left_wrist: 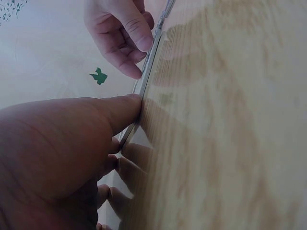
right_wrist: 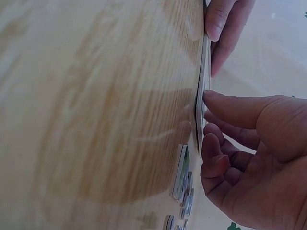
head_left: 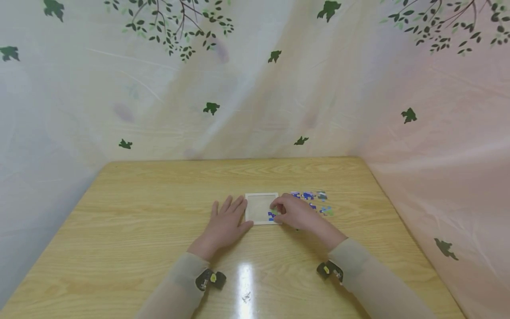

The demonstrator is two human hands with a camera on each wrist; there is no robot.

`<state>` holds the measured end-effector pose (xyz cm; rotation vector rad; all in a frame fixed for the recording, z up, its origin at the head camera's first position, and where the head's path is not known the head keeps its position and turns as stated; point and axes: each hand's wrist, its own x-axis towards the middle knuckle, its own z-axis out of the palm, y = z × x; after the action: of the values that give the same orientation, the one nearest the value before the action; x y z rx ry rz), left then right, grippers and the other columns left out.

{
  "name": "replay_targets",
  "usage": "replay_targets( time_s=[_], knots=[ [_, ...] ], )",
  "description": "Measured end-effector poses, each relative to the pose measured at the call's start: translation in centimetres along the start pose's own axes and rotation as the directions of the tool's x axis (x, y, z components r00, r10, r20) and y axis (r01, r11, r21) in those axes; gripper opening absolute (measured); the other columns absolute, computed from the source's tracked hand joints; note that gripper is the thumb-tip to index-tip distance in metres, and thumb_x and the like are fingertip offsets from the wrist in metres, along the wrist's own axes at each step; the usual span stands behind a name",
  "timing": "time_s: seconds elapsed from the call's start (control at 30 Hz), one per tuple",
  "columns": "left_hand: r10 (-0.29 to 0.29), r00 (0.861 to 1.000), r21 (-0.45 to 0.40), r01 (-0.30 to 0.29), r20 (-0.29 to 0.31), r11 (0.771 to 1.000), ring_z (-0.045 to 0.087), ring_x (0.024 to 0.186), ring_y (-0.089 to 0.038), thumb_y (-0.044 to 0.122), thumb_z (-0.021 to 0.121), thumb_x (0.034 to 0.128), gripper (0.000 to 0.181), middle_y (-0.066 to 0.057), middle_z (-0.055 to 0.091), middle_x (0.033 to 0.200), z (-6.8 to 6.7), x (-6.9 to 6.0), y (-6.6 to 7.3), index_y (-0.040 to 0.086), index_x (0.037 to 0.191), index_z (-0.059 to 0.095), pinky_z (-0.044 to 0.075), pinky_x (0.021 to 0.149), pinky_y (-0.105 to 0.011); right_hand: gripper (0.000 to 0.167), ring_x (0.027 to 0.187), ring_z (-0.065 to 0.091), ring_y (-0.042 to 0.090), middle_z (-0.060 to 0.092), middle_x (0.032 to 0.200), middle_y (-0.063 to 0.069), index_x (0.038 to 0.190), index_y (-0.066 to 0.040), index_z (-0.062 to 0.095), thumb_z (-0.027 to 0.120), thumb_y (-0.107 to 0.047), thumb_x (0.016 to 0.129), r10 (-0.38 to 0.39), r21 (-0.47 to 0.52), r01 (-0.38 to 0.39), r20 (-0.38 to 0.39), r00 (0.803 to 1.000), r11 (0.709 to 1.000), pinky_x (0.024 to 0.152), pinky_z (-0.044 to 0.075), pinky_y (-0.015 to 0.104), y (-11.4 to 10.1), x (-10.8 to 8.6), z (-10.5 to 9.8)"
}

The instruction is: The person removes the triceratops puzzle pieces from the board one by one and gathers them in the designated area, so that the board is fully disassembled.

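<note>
A small white puzzle frame lies on the table, with blue and green jigsaw pieces in its lower right corner. My left hand lies with spread fingers against the frame's left side, thumb at the near left corner. Over the pieces at the right side is my right hand, its thumb and index finger curled round a greenish puzzle piece, largely covered by the fingers. In the right wrist view, the right thumb touches the frame's edge, and the other fingers are curled.
Loose jigsaw pieces are scattered to the right of the frame, some behind the right hand. The wooden table meets a pale curtain with leaf prints at the back and sides.
</note>
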<state>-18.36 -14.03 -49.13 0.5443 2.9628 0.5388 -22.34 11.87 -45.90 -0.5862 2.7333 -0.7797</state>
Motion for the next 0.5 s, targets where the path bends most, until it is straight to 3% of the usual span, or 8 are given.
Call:
replay_targets(
  time_s=[0.5],
  knots=[
    [0.003, 1.0, -0.003, -0.003, 0.002, 1.0, 0.016, 0.167, -0.043, 0.051, 0.057, 0.1134, 0.075, -0.01, 0.028, 0.181, -0.1, -0.08, -0.03, 0.01, 0.173, 0.037, 0.002, 0.131, -0.073, 0.027, 0.09, 0.058, 0.017, 0.063, 0.104, 0.001, 0.119, -0.011, 0.075, 0.088, -0.011, 0.095, -0.017, -0.011, 0.017, -0.001, 1.0, 1.0, 0.079, 0.053, 0.037, -0.51, -0.14, -0.21]
  ],
)
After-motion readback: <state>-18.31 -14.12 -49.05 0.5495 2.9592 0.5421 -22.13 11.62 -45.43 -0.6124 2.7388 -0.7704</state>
